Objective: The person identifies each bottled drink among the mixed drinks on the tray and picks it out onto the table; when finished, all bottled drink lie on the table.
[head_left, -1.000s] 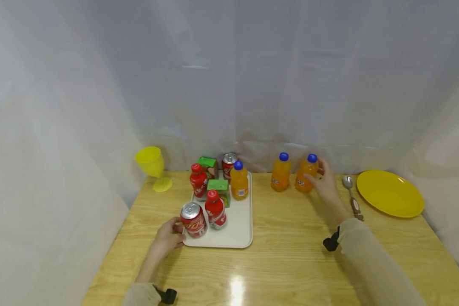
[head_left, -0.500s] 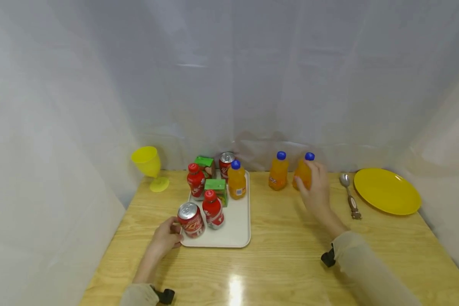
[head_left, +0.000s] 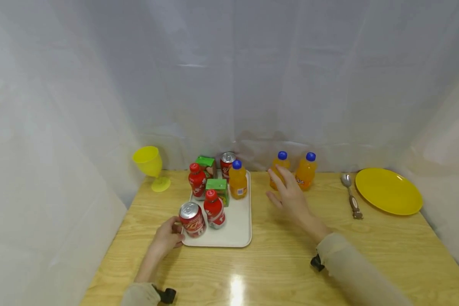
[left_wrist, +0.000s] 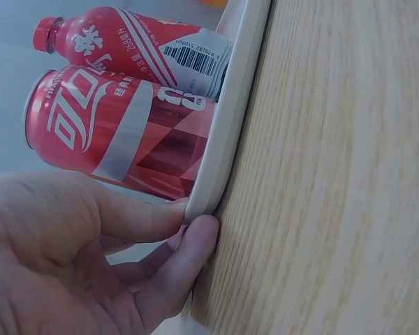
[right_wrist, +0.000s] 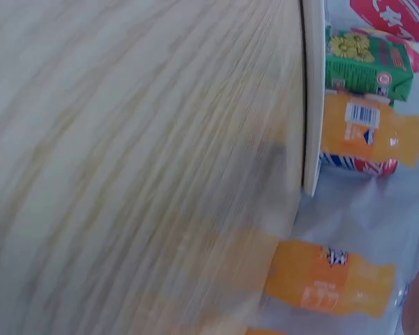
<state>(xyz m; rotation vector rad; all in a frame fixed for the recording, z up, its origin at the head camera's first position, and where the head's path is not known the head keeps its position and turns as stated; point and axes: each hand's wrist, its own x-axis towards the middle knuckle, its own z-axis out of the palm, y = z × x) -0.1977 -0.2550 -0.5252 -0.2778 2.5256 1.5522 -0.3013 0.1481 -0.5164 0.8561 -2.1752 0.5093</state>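
My left hand [head_left: 167, 236] pinches the rim of a white tray [head_left: 240, 236] at its front left corner. In the left wrist view the thumb lies at the rim's upper edge, right beside a red soda can [left_wrist: 119, 132]. My right hand [head_left: 292, 199] has its fingers spread in front of an orange soda bottle [head_left: 282, 161] with a blue cap, partly covering it in the head view. A second orange soda bottle [head_left: 306, 170] stands just right of it. The right wrist view shows the nearer bottle [right_wrist: 332, 278] upright on the table, with the hand barely visible at the right edge.
On the tray also stand two red bottles [head_left: 214, 210], two green drink cartons [head_left: 217, 186], another can [head_left: 228, 161] and an orange bottle [head_left: 238, 182]. A yellow goblet [head_left: 149, 161] is at left; a spoon [head_left: 352, 197] and yellow plate [head_left: 388, 191] lie at right.
My right hand has let go of the right-hand orange soda bottle and moved left, fingers spreading, to the other one. My left hand has stayed at the tray corner.
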